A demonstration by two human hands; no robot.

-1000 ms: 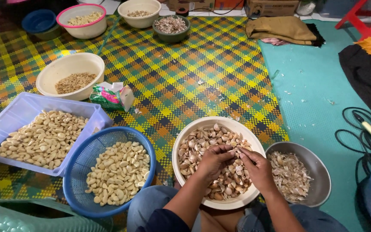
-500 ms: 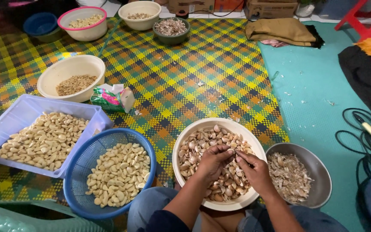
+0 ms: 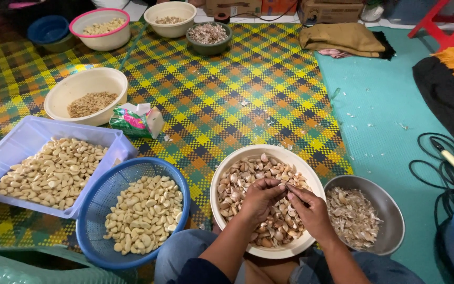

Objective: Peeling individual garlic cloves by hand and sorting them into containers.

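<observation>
Our left hand and right hand stay together over the cream bowl of unpeeled garlic, fingertips pinching one clove between them. Compared with a second ago, the hands barely shift; we judge the peeling continues. Peeled cloves fill the blue basket at near left, skins the metal bowl at right.

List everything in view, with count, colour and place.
cream bowl: 1, unpeeled garlic, under hands
metal bowl: 1, silver, skins, right
blue basket: 1, peeled cloves, lower left
blue tray: 1, pale, peeled cloves, left
beige bowl: 1, mid left
far bowls: 4, pink-rimmed, cream, green, blue, top
packet: 1, green-pink, by beige bowl
mat: 1, plaid, yellow-green
folded cloth: 1, tan, top right
left hand: pinching clove
right hand: meeting left
</observation>
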